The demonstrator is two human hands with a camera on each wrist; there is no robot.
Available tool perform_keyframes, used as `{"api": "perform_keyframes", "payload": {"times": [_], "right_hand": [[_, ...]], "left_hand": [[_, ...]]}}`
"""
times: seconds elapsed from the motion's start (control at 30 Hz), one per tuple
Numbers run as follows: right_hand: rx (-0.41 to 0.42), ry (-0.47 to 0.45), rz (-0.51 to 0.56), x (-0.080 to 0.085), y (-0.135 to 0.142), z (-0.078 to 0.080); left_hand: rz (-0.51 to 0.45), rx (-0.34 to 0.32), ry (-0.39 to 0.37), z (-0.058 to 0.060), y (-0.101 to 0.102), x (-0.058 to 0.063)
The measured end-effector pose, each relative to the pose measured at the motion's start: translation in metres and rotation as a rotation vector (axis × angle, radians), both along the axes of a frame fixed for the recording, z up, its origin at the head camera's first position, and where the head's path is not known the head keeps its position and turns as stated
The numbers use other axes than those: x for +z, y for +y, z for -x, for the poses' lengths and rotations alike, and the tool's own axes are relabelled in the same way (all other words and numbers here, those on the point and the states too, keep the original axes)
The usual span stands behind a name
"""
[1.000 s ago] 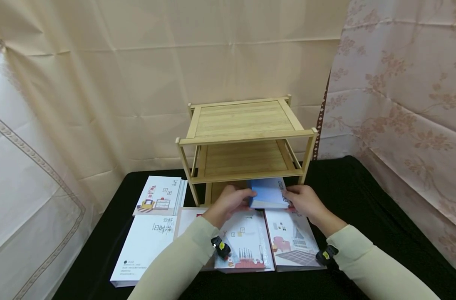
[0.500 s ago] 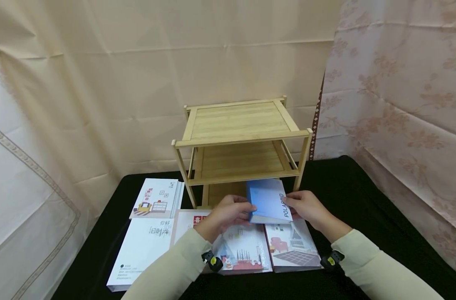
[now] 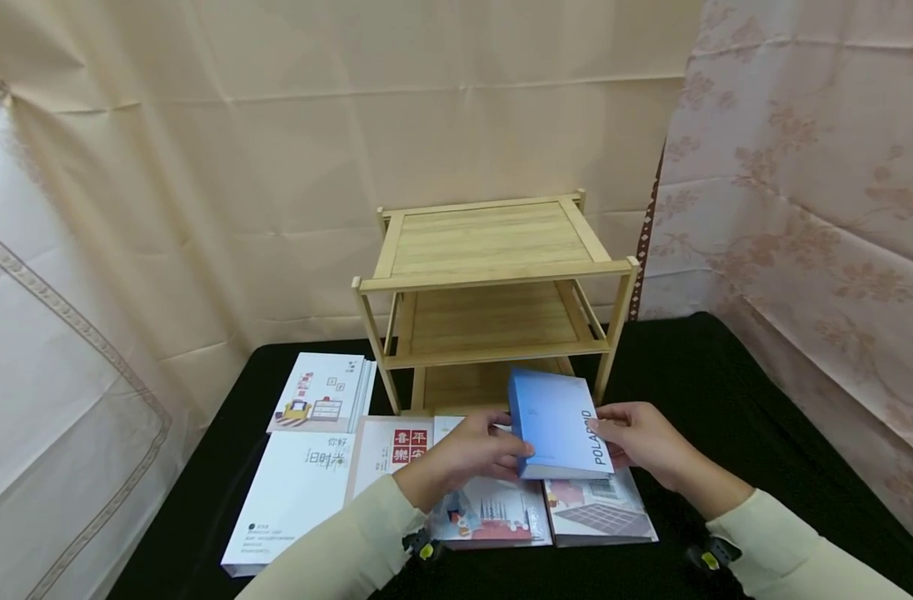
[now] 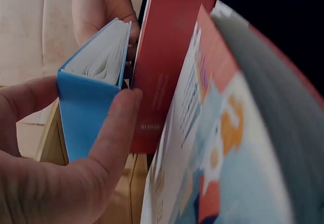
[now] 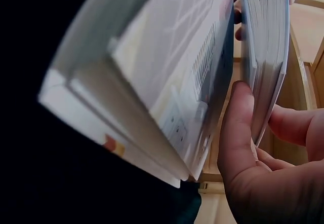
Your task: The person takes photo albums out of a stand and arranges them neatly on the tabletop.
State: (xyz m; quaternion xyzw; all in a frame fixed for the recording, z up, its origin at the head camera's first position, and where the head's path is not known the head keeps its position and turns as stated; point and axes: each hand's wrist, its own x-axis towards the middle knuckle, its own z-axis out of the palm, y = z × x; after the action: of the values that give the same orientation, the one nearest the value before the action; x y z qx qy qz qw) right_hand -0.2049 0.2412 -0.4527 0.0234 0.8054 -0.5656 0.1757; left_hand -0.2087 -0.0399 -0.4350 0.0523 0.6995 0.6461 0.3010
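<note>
Both hands hold a blue photo album [image 3: 556, 425] marked "POLAROID" above the books in front of the wooden shelf. My left hand [image 3: 475, 454] pinches its spine side, thumb on the cover. My right hand [image 3: 644, 433] pinches the opposite edge, its thumb by the lettering. In the left wrist view, the blue spine [image 4: 86, 115] lies between thumb and fingers, and the white page ends [image 4: 104, 57] show. The right wrist view shows the page edges [image 5: 267, 57] between the right thumb and fingers. Below the album are a white illustrated book [image 3: 494, 508] and another with a grid pattern [image 3: 606, 517].
The three-tier wooden shelf [image 3: 494, 242] stands at the back of the black-covered table [image 3: 734, 433]. To the left lie a white book [image 3: 284, 500] and a stack of illustrated books [image 3: 321, 392]. A book with red characters [image 3: 381, 437] lies beside them. A cream curtain [image 3: 276, 167] hangs behind.
Both hands have drawn the blue album out from the shelf's lower level, toward me and a little to the right. More of its cover and lettering now shows. The other books stay put.
</note>
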Motion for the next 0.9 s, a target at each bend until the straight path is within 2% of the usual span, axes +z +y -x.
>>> {"api": "perform_keyframes", "payload": {"times": [0.23,0.57,0.9], "right_hand": [[0.014,0.0,0.01,0.0,0.01,-0.014],[0.002,-0.021,-0.009,-0.003,0.024,-0.032],[-0.016,-0.035,-0.014,-0.005,0.038,-0.045]], "left_hand": [[0.115,-0.047,0.081,-0.012,0.004,0.002],[0.04,-0.104,0.068,-0.027,0.012,0.001],[0.058,-0.165,0.118,-0.032,0.018,0.008]]}}
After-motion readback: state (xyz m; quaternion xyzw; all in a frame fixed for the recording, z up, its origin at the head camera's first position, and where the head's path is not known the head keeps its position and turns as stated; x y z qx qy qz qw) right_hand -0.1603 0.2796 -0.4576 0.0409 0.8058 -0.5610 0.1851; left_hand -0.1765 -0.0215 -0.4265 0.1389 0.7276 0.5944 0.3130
